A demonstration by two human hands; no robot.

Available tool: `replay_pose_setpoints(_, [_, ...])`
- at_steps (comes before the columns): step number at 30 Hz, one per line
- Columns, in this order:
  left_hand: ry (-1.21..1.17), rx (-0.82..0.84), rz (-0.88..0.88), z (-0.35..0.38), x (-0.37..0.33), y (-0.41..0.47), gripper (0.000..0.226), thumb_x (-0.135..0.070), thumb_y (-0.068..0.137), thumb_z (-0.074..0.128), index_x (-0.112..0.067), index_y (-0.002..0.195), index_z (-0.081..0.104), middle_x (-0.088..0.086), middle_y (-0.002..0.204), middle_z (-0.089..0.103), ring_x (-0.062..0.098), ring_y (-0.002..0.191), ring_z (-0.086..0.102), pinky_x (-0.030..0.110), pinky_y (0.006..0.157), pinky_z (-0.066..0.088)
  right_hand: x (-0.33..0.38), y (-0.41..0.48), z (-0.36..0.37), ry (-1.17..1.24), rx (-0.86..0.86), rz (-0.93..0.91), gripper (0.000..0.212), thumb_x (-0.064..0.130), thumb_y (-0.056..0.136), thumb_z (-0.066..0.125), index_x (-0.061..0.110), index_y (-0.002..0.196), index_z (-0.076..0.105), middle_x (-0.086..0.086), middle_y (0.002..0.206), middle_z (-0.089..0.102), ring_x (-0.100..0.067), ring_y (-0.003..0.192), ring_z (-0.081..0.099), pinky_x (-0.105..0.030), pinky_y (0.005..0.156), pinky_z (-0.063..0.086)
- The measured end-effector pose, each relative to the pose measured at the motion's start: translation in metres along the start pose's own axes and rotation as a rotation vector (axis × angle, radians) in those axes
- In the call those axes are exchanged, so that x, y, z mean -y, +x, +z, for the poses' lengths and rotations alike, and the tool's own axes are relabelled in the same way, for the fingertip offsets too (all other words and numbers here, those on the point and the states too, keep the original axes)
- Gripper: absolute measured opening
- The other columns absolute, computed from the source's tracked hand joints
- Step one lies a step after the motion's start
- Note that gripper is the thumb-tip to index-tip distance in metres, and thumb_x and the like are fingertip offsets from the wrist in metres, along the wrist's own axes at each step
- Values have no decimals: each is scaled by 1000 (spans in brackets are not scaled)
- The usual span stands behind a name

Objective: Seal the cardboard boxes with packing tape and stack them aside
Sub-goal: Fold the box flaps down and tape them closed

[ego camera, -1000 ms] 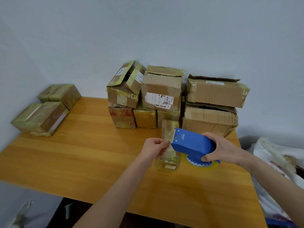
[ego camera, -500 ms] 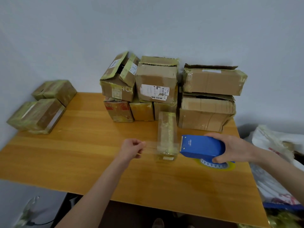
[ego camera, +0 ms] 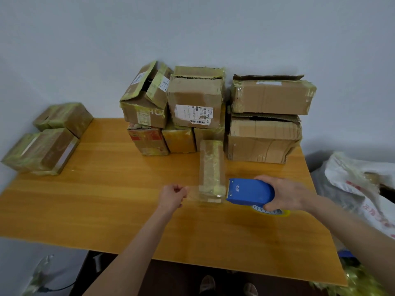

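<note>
tape ran taut across the near end of the box, which lay on the table just near of the pile. the left hand pinched its free end and the right hand gripped the dispenser, likely to keep the strip flat.

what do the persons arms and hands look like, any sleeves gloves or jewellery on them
Both are bare. The left hand and right hand wear no gloves, and no ring shows. The left forearm and right forearm are uncovered as far as the frame's edge: no sleeve, watch or bracelet is in view.
</note>
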State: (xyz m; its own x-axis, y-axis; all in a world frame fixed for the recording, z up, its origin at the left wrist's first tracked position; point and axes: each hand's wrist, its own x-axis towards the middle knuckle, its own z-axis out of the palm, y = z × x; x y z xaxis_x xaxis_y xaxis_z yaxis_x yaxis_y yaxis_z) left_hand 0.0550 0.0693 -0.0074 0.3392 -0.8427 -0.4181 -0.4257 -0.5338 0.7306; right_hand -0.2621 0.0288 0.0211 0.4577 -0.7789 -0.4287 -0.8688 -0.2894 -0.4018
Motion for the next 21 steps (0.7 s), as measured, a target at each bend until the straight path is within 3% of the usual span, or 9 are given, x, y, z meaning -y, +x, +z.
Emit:
replay_pose_setpoints(6, [170, -39, 16, 6, 13, 14, 26, -30, 94, 60, -16, 72, 62, 5, 68, 61, 22, 62, 55, 45, 68, 56, 12, 16, 11, 46, 45, 28, 74, 37, 72, 74, 48, 131, 31, 12, 106, 55, -15, 96, 55, -34, 77, 52])
replay_pose_setpoints(8, [182, -22, 21, 11, 18, 15, 21, -31, 94, 59, -15, 81, 65, 3, 72, 63, 22, 62, 55, 46, 69, 56, 14, 18, 14, 74, 52, 54, 77, 35, 72, 75, 45, 135, 31, 10, 106, 54, -15, 96, 54, -33, 76, 50])
replay_pose_setpoints(11, [348, 30, 79, 16, 18, 18, 29, -39, 97, 50, -20, 116, 61, 7, 103, 67, 20, 67, 59, 41, 71, 58, 15, 19, 17, 85, 51, 82, 81, 35, 73, 75, 40, 141, 30, 8, 107, 54, -15, 95, 54, -31, 72, 49])
replay_pose_setpoints(13, [558, 87, 90, 14, 19, 19, 45, -42, 99, 44, -30, 143, 41, 19, 136, 46, 25, 78, 62, 37, 71, 55, 15, 20, 18, 89, 46, 82, 80, 35, 73, 74, 39, 140, 31, 8, 105, 55, -15, 92, 54, -26, 65, 45])
replay_pose_setpoints(15, [624, 21, 100, 9, 18, 15, 52, -37, 100, 42, -30, 150, 27, 19, 143, 34, 27, 94, 61, 35, 70, 51, 17, 20, 20, 90, 31, 77, 79, 35, 73, 73, 39, 140, 31, 8, 104, 55, -14, 90, 54, -25, 63, 42])
replay_pose_setpoints(16, [602, -76, 191, 8, 17, 10, 49, -33, 101, 42, -26, 148, 33, 16, 137, 40, 25, 97, 59, 32, 70, 49, 18, 20, 22, 95, 20, 74, 78, 36, 73, 73, 39, 140, 32, 8, 104, 55, -15, 90, 55, -26, 63, 43])
replay_pose_setpoints(18, [526, -232, 544, 11, 11, -5, 38, -21, 98, 49, -17, 136, 52, 10, 124, 55, 20, 99, 58, 23, 75, 48, 21, 21, 24, 126, 5, 64, 78, 37, 74, 74, 40, 139, 32, 8, 107, 56, -15, 93, 54, -29, 69, 46])
replay_pose_setpoints(20, [550, -192, 847, 23, 2, -20, 39, -12, 94, 54, -12, 133, 54, 8, 129, 57, 22, 115, 57, 26, 93, 46, 23, 22, 26, 151, -3, 46, 81, 40, 74, 76, 42, 141, 30, 9, 114, 55, -15, 97, 53, -31, 73, 47])
replay_pose_setpoints(21, [617, -98, 891, 30, -1, -27, 46, -12, 95, 51, -13, 141, 44, 5, 143, 47, 22, 131, 46, 30, 106, 38, 24, 22, 26, 147, -7, 33, 84, 44, 74, 75, 44, 143, 27, 9, 118, 54, -15, 99, 52, -31, 74, 47])
